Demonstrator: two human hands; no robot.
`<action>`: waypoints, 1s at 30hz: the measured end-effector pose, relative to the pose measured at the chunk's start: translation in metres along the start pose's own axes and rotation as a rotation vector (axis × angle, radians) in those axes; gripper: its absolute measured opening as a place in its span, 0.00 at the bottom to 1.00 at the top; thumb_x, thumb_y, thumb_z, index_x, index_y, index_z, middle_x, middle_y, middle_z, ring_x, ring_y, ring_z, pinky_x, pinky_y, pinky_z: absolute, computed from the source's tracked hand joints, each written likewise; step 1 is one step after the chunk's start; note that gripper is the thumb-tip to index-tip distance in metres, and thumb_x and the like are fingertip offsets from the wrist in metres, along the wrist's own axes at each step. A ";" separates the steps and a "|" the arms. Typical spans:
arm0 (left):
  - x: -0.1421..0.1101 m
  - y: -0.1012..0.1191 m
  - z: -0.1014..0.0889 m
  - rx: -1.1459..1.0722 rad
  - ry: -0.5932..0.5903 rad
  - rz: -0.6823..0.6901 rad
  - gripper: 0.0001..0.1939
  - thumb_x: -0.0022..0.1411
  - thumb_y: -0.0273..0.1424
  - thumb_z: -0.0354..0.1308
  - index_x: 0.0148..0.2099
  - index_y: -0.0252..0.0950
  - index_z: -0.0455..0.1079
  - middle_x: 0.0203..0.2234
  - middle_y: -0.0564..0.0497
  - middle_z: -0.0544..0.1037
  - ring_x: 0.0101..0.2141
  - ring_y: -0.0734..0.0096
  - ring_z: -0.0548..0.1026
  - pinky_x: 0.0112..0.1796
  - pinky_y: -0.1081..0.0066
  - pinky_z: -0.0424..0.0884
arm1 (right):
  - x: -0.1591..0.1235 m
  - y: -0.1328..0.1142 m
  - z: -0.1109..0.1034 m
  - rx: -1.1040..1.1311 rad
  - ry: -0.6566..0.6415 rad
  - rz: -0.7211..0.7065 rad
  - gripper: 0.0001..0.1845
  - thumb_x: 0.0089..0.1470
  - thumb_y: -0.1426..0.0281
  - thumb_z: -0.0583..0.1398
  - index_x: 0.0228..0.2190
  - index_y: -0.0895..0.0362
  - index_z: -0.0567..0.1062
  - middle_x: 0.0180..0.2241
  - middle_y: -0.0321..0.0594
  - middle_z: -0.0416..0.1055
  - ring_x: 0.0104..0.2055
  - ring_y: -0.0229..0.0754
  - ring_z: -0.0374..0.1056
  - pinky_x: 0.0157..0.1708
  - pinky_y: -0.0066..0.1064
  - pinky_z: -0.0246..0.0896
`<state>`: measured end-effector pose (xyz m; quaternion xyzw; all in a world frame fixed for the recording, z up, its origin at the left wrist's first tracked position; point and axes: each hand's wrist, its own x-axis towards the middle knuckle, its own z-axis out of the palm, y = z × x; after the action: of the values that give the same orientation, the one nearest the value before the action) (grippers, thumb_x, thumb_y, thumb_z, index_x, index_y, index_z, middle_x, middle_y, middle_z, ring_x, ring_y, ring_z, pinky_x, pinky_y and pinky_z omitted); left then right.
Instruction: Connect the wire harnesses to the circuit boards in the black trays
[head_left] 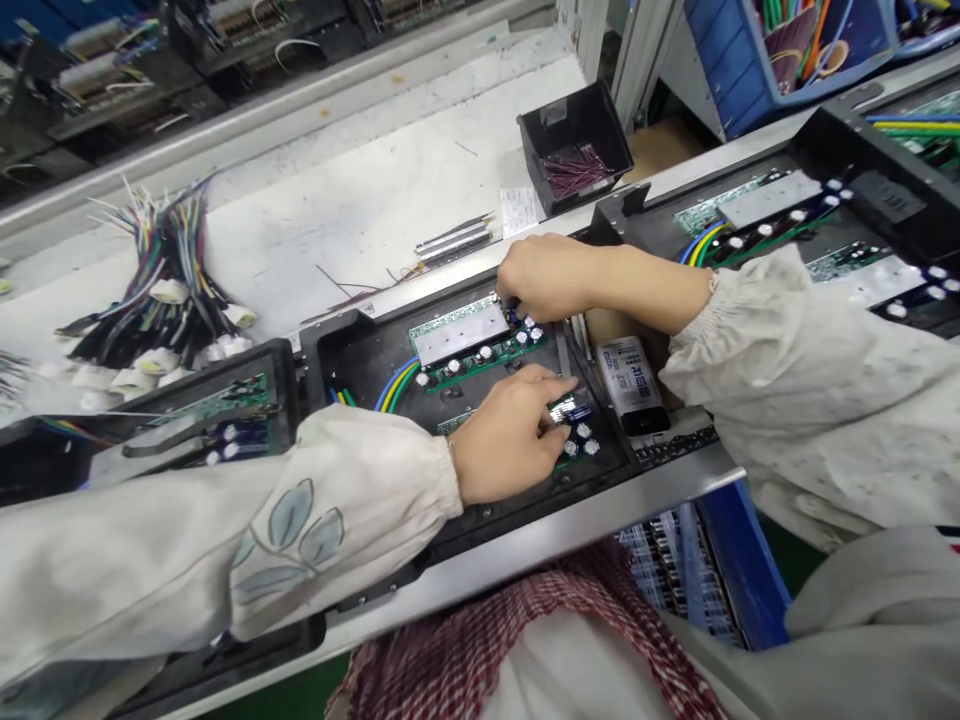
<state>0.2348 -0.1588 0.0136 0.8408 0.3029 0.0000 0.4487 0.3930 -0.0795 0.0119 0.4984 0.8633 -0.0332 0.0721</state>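
A black tray in front of me holds two green circuit boards with metal plates. My left hand lies over the lower circuit board, its index finger and thumb apart beside white-topped capacitors. Most of that board's left part is hidden under the hand. At the right end of the upper circuit board, my right hand is closed with its fingertips pointing down. What those fingertips grip, if anything, is hidden. Blue, yellow and green wires curve off the upper board's left end.
Similar trays stand left and right along the metal-edged line. A phone-like white-labelled device lies right of my tray. Behind are a black bin of dark red pieces and a wire bundle. Blue bins stand upper right.
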 end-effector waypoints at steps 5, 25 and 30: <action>-0.001 -0.001 0.001 0.002 0.006 -0.019 0.25 0.54 0.20 0.55 0.56 0.27 0.67 0.48 0.41 0.70 0.32 0.74 0.74 0.47 0.66 0.72 | 0.004 -0.003 -0.002 -0.011 -0.012 0.009 0.15 0.40 0.77 0.62 0.34 0.57 0.79 0.32 0.45 0.74 0.36 0.51 0.70 0.30 0.36 0.61; 0.001 0.005 0.013 -0.006 0.028 -0.042 0.26 0.55 0.24 0.53 0.58 0.26 0.64 0.48 0.42 0.69 0.31 0.75 0.73 0.45 0.69 0.73 | -0.002 -0.001 -0.003 0.209 -0.068 0.223 0.16 0.44 0.75 0.61 0.37 0.62 0.79 0.34 0.49 0.76 0.40 0.54 0.70 0.36 0.37 0.63; 0.001 0.007 0.015 0.002 0.030 -0.041 0.27 0.55 0.24 0.53 0.58 0.27 0.64 0.49 0.42 0.68 0.32 0.75 0.73 0.43 0.69 0.74 | 0.002 0.004 0.001 0.251 0.003 0.180 0.11 0.42 0.76 0.64 0.32 0.63 0.80 0.29 0.46 0.75 0.35 0.51 0.71 0.34 0.36 0.63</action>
<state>0.2429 -0.1724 0.0096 0.8347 0.3268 0.0030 0.4432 0.3952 -0.0763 0.0111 0.5789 0.8043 -0.1333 0.0106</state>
